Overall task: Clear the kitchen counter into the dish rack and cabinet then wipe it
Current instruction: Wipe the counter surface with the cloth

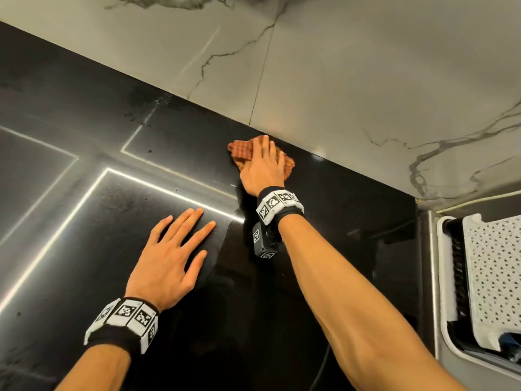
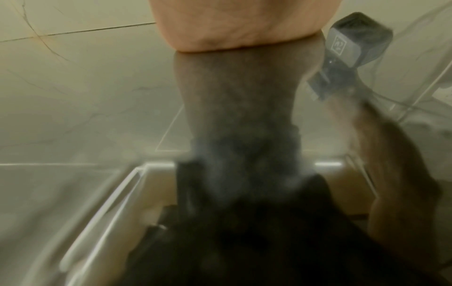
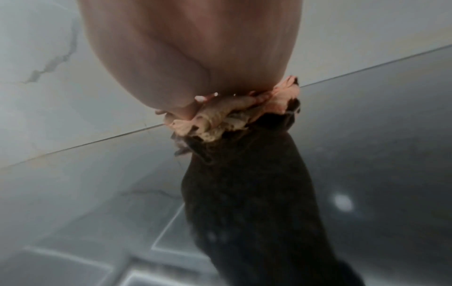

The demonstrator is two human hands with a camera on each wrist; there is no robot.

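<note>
Black, glossy and streaked with bright reflected light lines, the table (image 1: 118,210) is bounded at the back by a pale marble-veined wall (image 1: 338,80); at the right edge of the head view a white perforated dish rack (image 1: 490,280) is seen, set well apart from both hands. A crumpled orange-brown cloth (image 1: 245,150) is found on the table just beside the foot of the wall; it is pressed flat under the right hand (image 1: 263,167), whose fingers are laid out nearly straight over it rather than curled round it; in the right wrist view the cloth (image 3: 220,120) is seen bunched between the palm and the dark surface, with its mirror image below. The left hand (image 1: 172,258) is rested palm-down on bare table nearer the person, fingers spread and straight, nothing held; in the left wrist view only the heel of that hand (image 2: 234,25) and its blurred reflection are shown. Marker-patterned bands are worn on both wrists; a small grey camera block (image 1: 262,241) is hung beneath the right wrist.
</note>
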